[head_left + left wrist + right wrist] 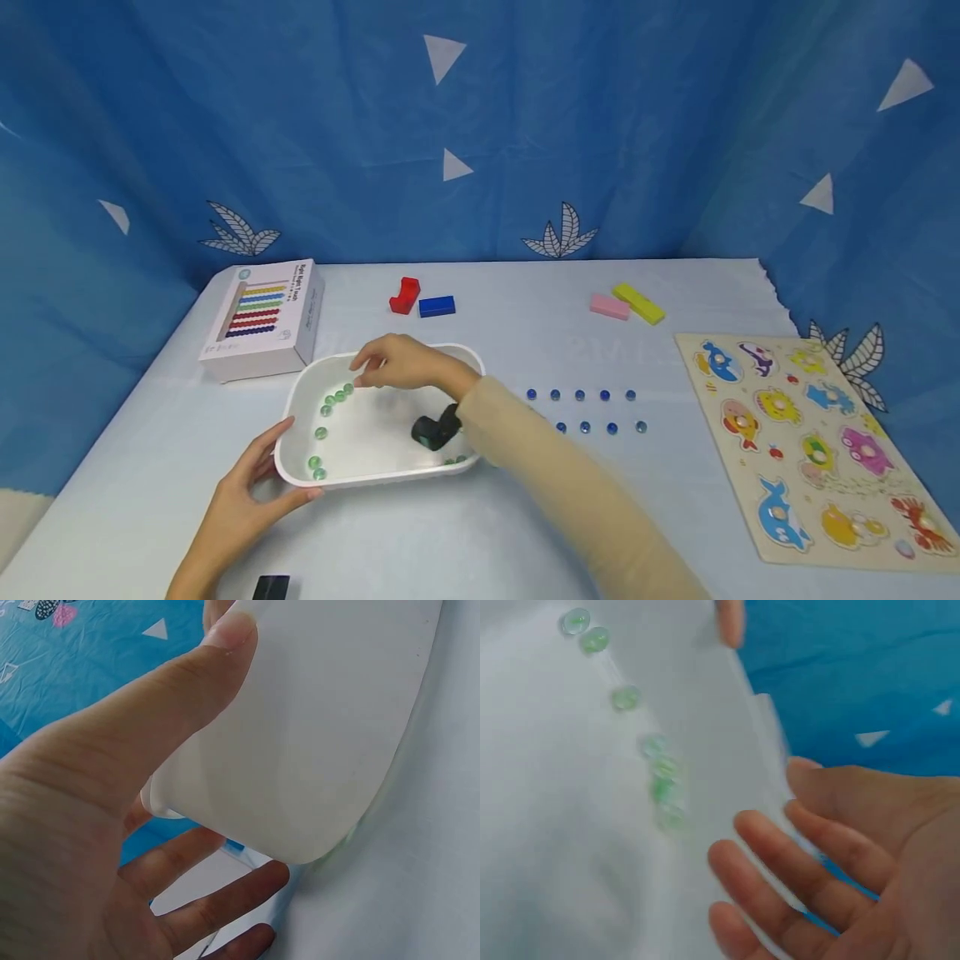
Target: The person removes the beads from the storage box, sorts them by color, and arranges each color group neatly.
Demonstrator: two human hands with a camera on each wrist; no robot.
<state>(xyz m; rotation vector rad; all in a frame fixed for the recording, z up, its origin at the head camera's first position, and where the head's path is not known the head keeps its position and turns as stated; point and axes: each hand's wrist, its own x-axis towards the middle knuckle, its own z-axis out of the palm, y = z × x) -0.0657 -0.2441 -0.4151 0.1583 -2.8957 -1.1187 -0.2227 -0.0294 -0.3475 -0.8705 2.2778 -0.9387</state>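
A white plastic tub (382,481) lies on the table with several green glass marbles (321,433) along its left end and a few more near its front right corner. My left hand (243,492) grips the tub's left front corner, its thumb (217,671) along the outer wall and its fingers spread around the end. Over the tub's far side hovers my right hand (401,362), fingers loosely bent. In the right wrist view its fingers (780,877) hold nothing, beside the row of marbles. The right forearm hides part of the tub's right end.
Blue marbles (580,395) stand in two rows right of the tub. A boxed abacus (262,317) is at the back left. Red (405,296), blue (437,307), pink (610,306) and yellow (638,303) blocks lie behind. A sea-animal puzzle board (817,450) lies at right.
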